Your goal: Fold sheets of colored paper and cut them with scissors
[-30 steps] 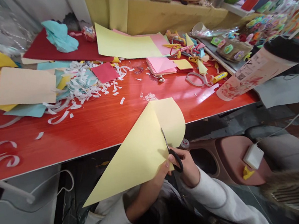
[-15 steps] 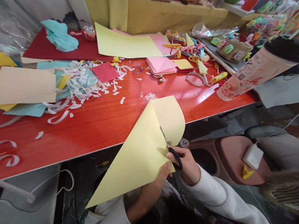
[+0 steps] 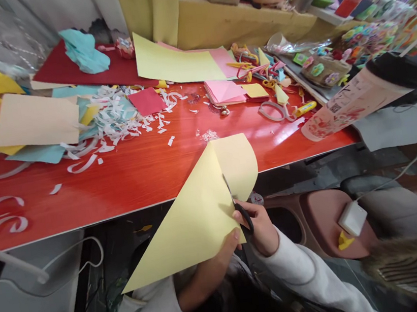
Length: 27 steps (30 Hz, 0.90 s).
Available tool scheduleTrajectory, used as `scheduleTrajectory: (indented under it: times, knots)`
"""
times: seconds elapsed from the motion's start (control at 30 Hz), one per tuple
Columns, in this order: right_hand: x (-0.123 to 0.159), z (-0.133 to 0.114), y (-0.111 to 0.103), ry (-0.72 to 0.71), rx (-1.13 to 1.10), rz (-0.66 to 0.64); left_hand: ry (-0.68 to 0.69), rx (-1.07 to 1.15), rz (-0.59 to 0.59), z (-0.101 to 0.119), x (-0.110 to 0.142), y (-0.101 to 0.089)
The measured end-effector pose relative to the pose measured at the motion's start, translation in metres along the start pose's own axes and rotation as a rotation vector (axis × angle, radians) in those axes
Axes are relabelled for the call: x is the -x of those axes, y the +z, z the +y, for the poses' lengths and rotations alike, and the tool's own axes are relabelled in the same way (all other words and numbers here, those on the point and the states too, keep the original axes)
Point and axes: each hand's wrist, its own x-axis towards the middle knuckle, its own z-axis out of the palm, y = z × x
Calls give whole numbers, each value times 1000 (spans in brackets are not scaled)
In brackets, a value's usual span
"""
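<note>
A large pale yellow sheet of paper (image 3: 186, 220), folded into a triangle with a curled flap at its upper right, is held in front of me over the table's near edge. My left hand (image 3: 225, 253) grips its lower right part, thumb on top and the other fingers hidden beneath. Black-handled scissors (image 3: 245, 217) are in my right hand (image 3: 262, 225), fingers wrapped round the handle. Their blade lies along the line between the triangle and the flap, pointing away from me. The lower blade is hidden by the paper.
On the red table (image 3: 149, 169) lie white paper scraps (image 3: 115, 117), pink square papers (image 3: 225, 91) and another yellow sheet (image 3: 176, 58). A tumbler with a black lid (image 3: 355, 101) stands at the right edge. A pinkish stool (image 3: 320, 218) with a white charger (image 3: 353, 219) is below.
Almost nothing differs. The sheet's lower left corner has shifted slightly right and down; both hands keep their hold and the scissors stay on the same line.
</note>
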Motion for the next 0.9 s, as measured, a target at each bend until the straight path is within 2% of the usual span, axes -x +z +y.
scheduleTrajectory:
  times: [0.17, 0.53, 0.9]
  knots:
    - [0, -1, 0, -7, 24, -6, -26, 25, -32, -1, 2, 0]
    - [0, -10, 5, -67, 51, -1, -26, 32, -9, -6, 6, 1]
    - [-2, -11, 7, -75, 28, -21, 22, -71, 41, -9, 7, 0]
